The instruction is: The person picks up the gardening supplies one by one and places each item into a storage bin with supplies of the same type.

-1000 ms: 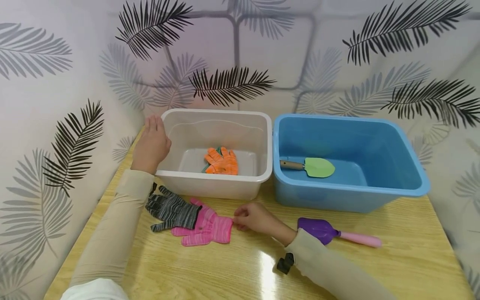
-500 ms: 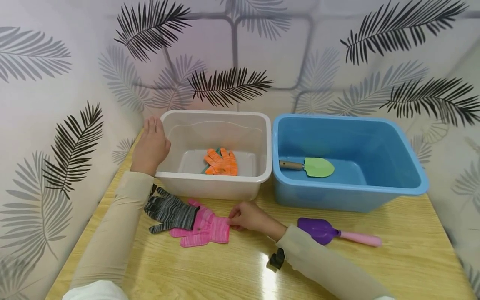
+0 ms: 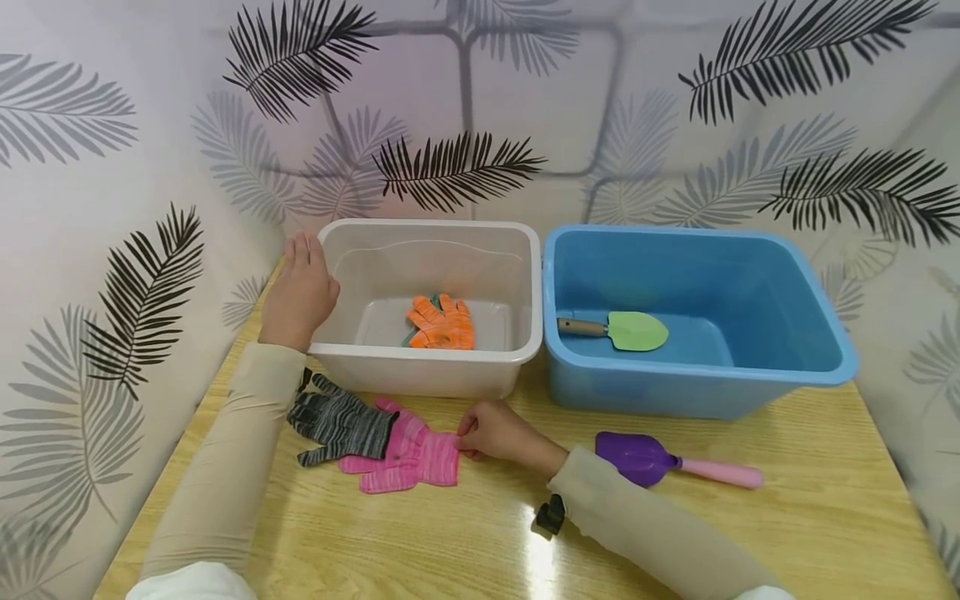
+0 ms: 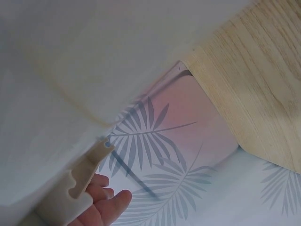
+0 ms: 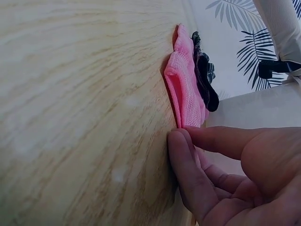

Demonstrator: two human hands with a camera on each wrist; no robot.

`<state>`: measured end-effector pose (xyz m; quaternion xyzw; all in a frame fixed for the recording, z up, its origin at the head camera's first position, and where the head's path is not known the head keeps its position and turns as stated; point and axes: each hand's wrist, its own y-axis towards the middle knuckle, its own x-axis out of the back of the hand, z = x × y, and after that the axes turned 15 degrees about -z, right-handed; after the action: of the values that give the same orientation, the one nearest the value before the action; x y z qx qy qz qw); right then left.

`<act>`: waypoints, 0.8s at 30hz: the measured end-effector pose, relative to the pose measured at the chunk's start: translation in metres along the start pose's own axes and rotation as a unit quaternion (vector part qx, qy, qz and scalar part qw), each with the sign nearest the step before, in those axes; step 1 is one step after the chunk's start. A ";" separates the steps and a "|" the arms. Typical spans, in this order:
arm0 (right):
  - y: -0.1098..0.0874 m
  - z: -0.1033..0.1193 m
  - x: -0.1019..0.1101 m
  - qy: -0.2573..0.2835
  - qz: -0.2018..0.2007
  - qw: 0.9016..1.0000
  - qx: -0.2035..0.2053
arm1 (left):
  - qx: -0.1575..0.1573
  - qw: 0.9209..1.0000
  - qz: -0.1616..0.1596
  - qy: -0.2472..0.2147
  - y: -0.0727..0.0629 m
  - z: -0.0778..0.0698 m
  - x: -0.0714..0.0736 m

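Observation:
My right hand [image 3: 498, 432] pinches the cuff edge of a pink knit glove [image 3: 438, 457] between thumb and fingertips. The right wrist view shows the pink glove [image 5: 181, 89] flat on the table, its cuff slightly parted. A black-and-grey glove [image 3: 341, 423] overlaps its finger end. My left hand [image 3: 300, 292] rests at the left rim of an off-white tub [image 3: 420, 372], fingers fairly straight. From the left wrist, part of that hand [image 4: 106, 202] appears beside a pale curved edge. Inside the tub lies an orange glove [image 3: 446, 325], with something green partly hidden under it.
To the right stands a blue tub [image 3: 645, 392] holding a green trowel [image 3: 637, 331] with a wooden handle. A purple scoop [image 3: 633, 458] with a pink handle lies on the wooden table [image 3: 390, 550], near the right sleeve. A leaf-patterned cloth [image 3: 450, 92] hangs behind.
My right hand shifts slightly left early on, keeping to the pink cuff, then stays nearly still. The left hand hardly moves, and the gloves stay about where they were.

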<state>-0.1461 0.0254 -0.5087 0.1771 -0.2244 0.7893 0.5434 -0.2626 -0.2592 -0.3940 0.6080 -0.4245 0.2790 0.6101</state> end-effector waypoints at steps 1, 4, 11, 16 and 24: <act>0.000 0.000 0.000 0.000 0.000 1.000 0.000 | -0.001 1.000 0.001 0.002 0.000 0.000 0.000; -0.001 0.000 0.000 0.000 0.003 1.000 0.009 | -0.001 1.000 0.004 0.005 -0.001 0.000 0.001; -0.002 -0.003 0.003 -0.002 0.012 0.999 0.036 | 0.002 1.000 0.008 -0.003 -0.001 -0.001 0.003; -0.002 -0.003 0.008 0.046 -0.010 0.998 0.035 | -0.001 1.000 0.004 -0.001 -0.002 -0.001 0.003; -0.001 -0.009 0.006 0.212 -0.036 0.976 -0.039 | 0.009 1.000 0.020 0.003 -0.001 -0.001 0.004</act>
<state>-0.1479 0.0349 -0.5127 -0.0073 -0.1286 0.7794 0.6131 -0.2597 -0.2590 -0.3907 0.6039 -0.4320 0.2972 0.6003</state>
